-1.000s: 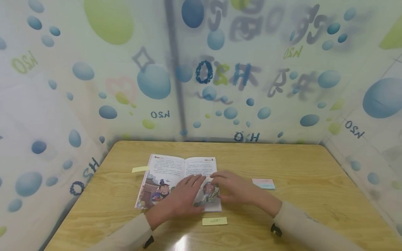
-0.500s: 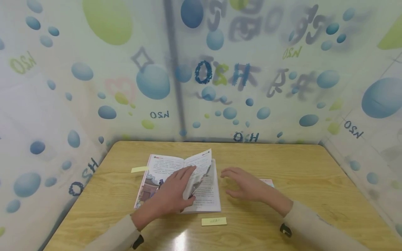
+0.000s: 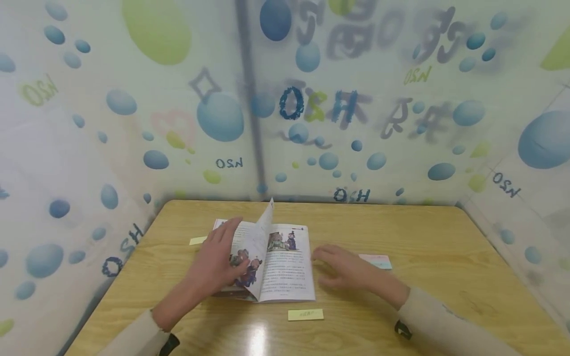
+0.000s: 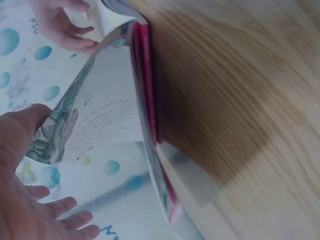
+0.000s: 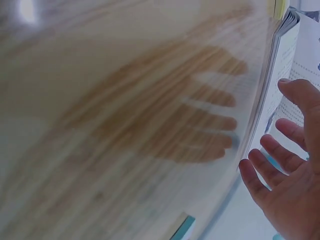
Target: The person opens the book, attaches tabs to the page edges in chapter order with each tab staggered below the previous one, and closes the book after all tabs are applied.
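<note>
An illustrated book (image 3: 287,277) lies spread on the table, its right page showing a picture above lines of print. One page (image 3: 262,242) stands raised near the spine, leaning left. My left hand (image 3: 213,257) is over the book's left half, fingers extended. In the left wrist view the thumb (image 4: 31,117) touches the curved edge of that page, while the other fingers are spread apart from it. Just off the book's right edge, my right hand (image 3: 345,269) hovers with loosely bent, separated fingers; nothing is in it, as the right wrist view confirms.
A yellow paper strip (image 3: 305,315) with handwriting lies in front of the book. Another yellow strip (image 3: 198,241) pokes out at its left edge. Pink and blue notes (image 3: 376,261) lie beyond the right hand. A bubble-patterned curtain (image 3: 311,148) stands behind the wooden table (image 3: 401,227).
The left hand has swept leftward across the book, turning a page up and over from the right. The right hand has drawn back from the page to beside the book.
</note>
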`<state>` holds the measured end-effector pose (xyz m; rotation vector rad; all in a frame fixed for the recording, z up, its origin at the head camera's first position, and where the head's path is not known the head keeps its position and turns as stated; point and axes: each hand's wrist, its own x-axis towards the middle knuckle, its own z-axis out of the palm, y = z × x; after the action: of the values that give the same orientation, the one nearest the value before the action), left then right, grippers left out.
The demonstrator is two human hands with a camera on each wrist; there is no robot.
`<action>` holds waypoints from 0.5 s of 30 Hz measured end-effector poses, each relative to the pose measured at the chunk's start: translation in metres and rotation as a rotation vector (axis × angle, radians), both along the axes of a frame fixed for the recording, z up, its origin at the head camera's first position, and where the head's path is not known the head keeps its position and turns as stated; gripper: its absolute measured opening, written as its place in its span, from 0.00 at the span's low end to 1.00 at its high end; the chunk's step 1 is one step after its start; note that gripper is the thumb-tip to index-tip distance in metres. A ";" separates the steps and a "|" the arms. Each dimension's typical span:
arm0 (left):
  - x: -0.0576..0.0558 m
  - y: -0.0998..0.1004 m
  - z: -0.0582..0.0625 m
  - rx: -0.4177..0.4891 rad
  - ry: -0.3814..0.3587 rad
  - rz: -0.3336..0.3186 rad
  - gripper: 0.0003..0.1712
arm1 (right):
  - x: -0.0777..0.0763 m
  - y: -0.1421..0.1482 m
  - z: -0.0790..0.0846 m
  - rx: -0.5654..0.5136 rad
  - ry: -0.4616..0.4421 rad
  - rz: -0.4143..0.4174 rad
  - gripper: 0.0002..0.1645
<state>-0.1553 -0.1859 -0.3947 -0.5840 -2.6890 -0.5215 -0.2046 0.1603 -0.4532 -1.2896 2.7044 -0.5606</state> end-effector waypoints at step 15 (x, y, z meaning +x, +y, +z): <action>0.003 -0.018 -0.025 -0.269 -0.064 -0.008 0.44 | 0.003 -0.031 -0.007 0.068 -0.067 0.060 0.41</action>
<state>-0.1525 -0.2042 -0.4202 -0.6587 -2.8412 -0.1829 -0.2015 0.1292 -0.4599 -1.3054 2.5977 -0.4921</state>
